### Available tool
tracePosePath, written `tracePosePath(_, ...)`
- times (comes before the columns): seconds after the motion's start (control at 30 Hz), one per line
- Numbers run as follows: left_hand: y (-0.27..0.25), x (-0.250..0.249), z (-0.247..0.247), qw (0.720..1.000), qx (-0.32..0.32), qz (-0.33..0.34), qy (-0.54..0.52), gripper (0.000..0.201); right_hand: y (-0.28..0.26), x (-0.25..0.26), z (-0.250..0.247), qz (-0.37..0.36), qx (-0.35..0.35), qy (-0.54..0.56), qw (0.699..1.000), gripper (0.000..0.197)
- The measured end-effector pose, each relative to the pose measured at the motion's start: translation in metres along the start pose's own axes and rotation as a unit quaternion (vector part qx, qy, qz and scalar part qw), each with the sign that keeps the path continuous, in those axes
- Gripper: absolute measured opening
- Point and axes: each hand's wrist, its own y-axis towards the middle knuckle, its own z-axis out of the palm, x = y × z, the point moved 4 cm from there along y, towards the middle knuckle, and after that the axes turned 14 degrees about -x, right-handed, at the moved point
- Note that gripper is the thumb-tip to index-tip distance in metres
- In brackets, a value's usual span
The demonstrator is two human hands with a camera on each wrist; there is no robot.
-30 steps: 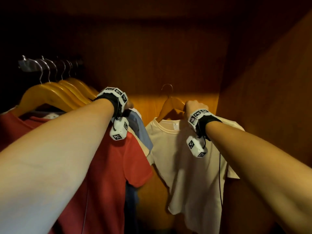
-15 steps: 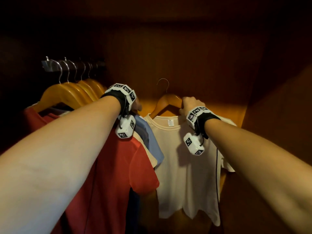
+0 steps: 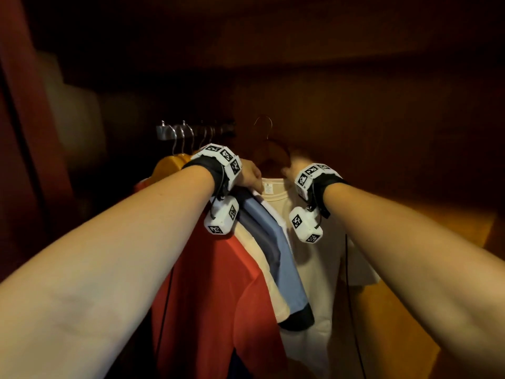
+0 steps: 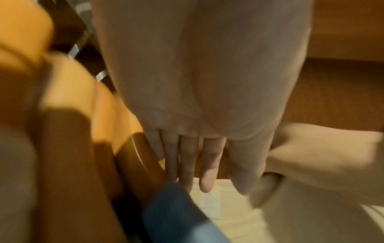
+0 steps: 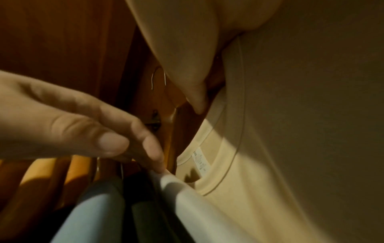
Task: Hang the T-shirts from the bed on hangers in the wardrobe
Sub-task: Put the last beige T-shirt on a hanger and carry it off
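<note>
A cream T-shirt [image 3: 314, 269] hangs on a dark wooden hanger [image 3: 273, 150] inside the wardrobe. My right hand [image 3: 293, 164] grips the hanger's right shoulder through the cloth, and the right wrist view shows its thumb [image 5: 193, 92] tucked at the collar beside the wire hook [image 5: 159, 78]. My left hand [image 3: 252, 176] is open with straight fingers [image 4: 193, 164], touching the shoulders of the neighbouring shirts just left of the cream collar. It is too dark to tell whether the hook sits on the rail [image 3: 169, 131].
Several shirts hang to the left on light wooden hangers [image 3: 169, 165]: a red T-shirt [image 3: 218, 296] nearest me, then a pale one and a blue T-shirt [image 3: 273, 242]. The wardrobe's wooden side wall [image 3: 410, 160] stands close on the right.
The cream T-shirt on its hanger has moved left, up against the blue shirt. My two hands have come closer together at the collar.
</note>
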Motion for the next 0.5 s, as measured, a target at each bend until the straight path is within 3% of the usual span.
tracePosePath(0.1,-0.003,0.002,-0.014,1.000,-0.021,0.010,-0.003,0.009,0.011,0.026,0.003,-0.029,-0.005,0.030,0.999,0.049)
tracePosePath(0.17,-0.003,0.002,-0.036,0.996,-0.078,0.017,0.044,0.015,0.014,0.039,0.001,-0.036,-0.003,0.017,0.999,0.050)
tracePosePath(0.27,0.001,0.007,-0.077,0.963,-0.200,0.004,0.182,0.037,0.018,0.049,-0.001,-0.035,0.005,-0.006,0.999,0.053)
tracePosePath(0.37,0.001,0.012,-0.112,0.927,-0.280,-0.031,0.247,0.040,0.026,0.057,-0.003,-0.041,0.009,-0.030,0.999,0.059)
tracePosePath(0.43,0.007,0.023,-0.122,0.915,-0.272,-0.039,0.295,0.043,0.029,0.064,-0.004,-0.051,0.016,-0.064,0.997,0.067)
tracePosePath(0.5,0.012,0.037,-0.118,0.914,-0.225,-0.049,0.335,0.045,0.025,0.071,-0.007,-0.053,0.044,-0.104,0.992,0.084)
